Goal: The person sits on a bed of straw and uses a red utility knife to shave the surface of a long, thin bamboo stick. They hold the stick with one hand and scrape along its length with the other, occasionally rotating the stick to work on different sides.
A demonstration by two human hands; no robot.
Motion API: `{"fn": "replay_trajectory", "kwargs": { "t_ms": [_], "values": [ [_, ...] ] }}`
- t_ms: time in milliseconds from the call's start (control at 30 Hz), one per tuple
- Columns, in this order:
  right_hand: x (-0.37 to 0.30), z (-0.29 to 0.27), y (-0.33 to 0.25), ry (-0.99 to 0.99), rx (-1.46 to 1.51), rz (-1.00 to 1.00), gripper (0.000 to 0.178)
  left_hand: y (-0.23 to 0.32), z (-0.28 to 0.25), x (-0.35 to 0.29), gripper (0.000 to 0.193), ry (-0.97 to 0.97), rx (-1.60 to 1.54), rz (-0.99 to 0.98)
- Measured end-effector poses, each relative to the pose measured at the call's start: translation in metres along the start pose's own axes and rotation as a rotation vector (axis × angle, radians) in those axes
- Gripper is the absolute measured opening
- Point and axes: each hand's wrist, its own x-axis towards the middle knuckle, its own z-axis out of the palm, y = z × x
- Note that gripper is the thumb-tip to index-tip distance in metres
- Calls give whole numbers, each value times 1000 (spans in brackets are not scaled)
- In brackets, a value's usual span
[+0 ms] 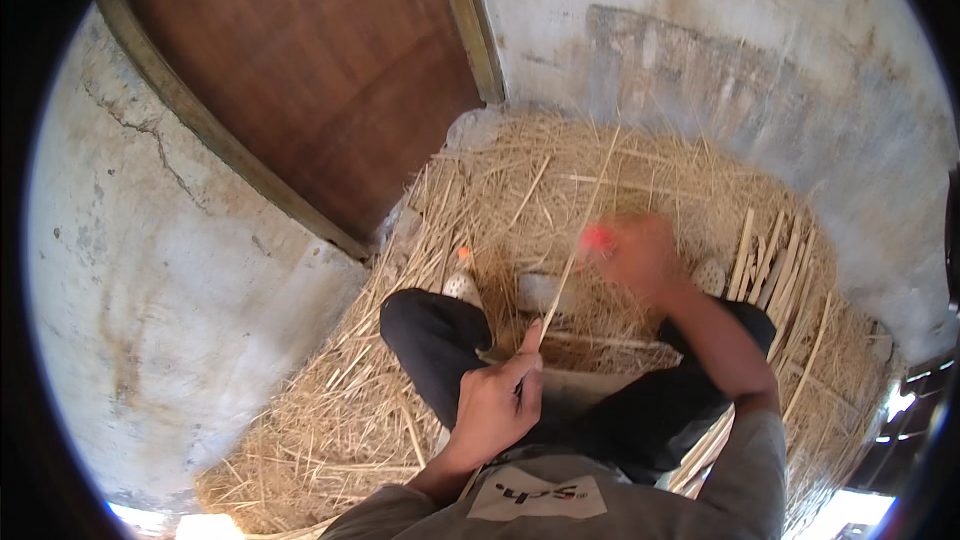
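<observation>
My left hand (502, 402) is closed around the lower part of a long, thin bamboo strip (567, 277) in front of my lap. The strip slants up and away to the right. Beyond it, my right hand (645, 252) is smeared by motion, its fingers wrapped round a small red object (598, 239) beside the strip. Blur hides what kind of object this is, and whether it touches the strip cannot be made out.
Pale shavings (330, 430) cover the floor around my dark-trousered legs. A grey block (545, 292) lies between my feet. Several split sticks (772, 258) are stacked at the right. A brown door (300, 60) and stained walls (700, 50) stand close by. A small orange thing (464, 253) lies near my left shoe.
</observation>
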Motion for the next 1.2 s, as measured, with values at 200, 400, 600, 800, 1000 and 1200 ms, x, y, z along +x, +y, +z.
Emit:
{"fn": "replay_trajectory", "kwargs": {
  "t_ms": [200,400,600,800,1000,1200],
  "values": [
    [-18,0,-1,-39,-35,-2,59,6,-3,1,37,-4,-42,0],
    [24,-8,91,31,-192,491,57,1,3,-9,38,-53,-116,70],
    [13,-34,51,-54,-40,544,49,-20,4,-9,39,-151,-733,-333],
    [-30,-12,-50,-50,31,-186,56,-18,12,6,41,-118,-910,-341],
    [-24,-8,-39,-125,-35,-114,57,-11,14,1,41,-108,-897,-340],
    [-16,-4,-37,-10,45,-190,57,-9,12,7,42,-106,-904,-373]
  ]
}}
